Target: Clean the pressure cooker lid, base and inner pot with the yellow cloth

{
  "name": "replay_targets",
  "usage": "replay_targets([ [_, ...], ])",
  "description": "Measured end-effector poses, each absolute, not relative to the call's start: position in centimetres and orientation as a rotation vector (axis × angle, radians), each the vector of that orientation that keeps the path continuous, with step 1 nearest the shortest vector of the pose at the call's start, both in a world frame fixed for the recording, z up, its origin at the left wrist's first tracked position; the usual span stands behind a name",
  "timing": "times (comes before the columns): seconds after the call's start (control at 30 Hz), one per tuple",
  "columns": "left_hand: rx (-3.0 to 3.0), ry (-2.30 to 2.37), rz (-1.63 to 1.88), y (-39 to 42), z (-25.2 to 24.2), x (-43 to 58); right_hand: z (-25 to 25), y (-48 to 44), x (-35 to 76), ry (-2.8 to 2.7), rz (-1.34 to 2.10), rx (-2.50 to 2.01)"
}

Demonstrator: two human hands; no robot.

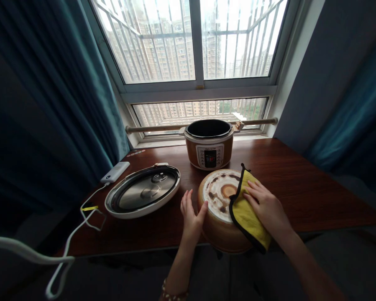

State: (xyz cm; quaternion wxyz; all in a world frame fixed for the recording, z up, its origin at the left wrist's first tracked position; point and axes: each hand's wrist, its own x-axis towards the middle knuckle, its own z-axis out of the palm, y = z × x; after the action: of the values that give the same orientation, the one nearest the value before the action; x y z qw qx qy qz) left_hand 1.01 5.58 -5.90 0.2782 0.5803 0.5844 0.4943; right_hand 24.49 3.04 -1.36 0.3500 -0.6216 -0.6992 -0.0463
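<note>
An upside-down inner pot [218, 230], brown-sided with a pale, stained base, sits at the table's front edge. My left hand [192, 215] is against its left side, fingers spread and thumb touching the pot near the base's edge. On the right, my right hand [266, 207] holds a yellow cloth [247, 215] with black edging against the pot's base and side. Behind the pot stands a brown and white electric pressure cooker [192, 151], its lid off and its inside dark. The detached lid [137, 213] lies to the left, metal inner face up.
A white power strip [117, 171] lies at the table's left edge, its white cable [69, 242] hanging down over the front. The dark red wooden table [269, 159] meets a barred window at the back. Blue curtains [81, 83] hang at both sides.
</note>
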Motion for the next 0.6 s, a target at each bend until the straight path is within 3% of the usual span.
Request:
replay_targets([
  [0.4, 1.568, 1.547, 1.427, 5.0, -5.6, 1.9, 1.3, 9.6, 18.2, -2.513, 0.115, -1.262],
  [0.6, 1.629, 1.638, 1.463, 4.3, -4.8, 2.6, 2.0, 14.4, 21.9, -2.412, 0.355, -1.383],
])
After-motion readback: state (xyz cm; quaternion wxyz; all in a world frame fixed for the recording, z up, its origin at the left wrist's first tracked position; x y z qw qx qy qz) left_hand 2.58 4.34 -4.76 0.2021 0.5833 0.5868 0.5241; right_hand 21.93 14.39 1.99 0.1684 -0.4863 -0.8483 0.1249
